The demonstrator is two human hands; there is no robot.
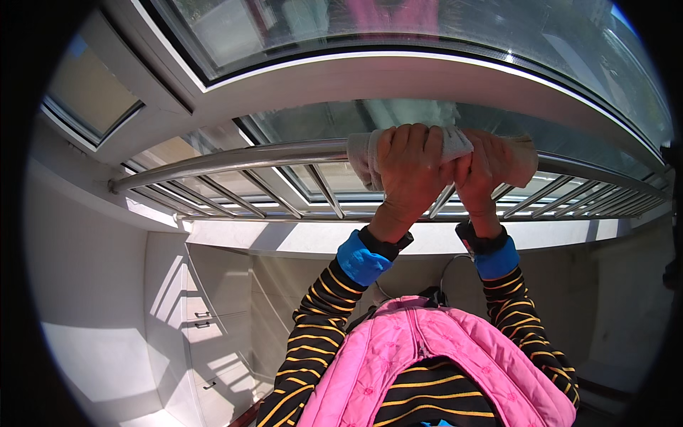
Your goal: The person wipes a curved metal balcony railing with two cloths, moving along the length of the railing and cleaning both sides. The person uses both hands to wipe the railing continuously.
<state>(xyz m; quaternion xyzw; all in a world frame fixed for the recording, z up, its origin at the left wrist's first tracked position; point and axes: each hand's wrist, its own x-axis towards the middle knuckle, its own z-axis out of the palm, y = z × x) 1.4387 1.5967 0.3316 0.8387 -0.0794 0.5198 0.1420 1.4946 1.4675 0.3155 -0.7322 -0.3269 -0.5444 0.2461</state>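
A light grey cloth [364, 158] is draped over the round metal top rail [249, 156] of a railing in front of a window. My left hand [413, 160] is closed over the cloth, its fingers wrapped round the rail. Close beside it, my right hand [478, 167] also grips the cloth on the rail, with its fingers partly hidden. The cloth's right end [523, 160] sticks out past my right hand and looks beige. Both forearms reach up in striped sleeves with blue cuffs.
Thin metal bars [324, 191] run below the rail, above a white sill [320, 237]. White-framed window panes [356, 28] rise beyond it. A cabinet with dark handles [203, 324] stands at lower left, beside a pale wall [85, 285].
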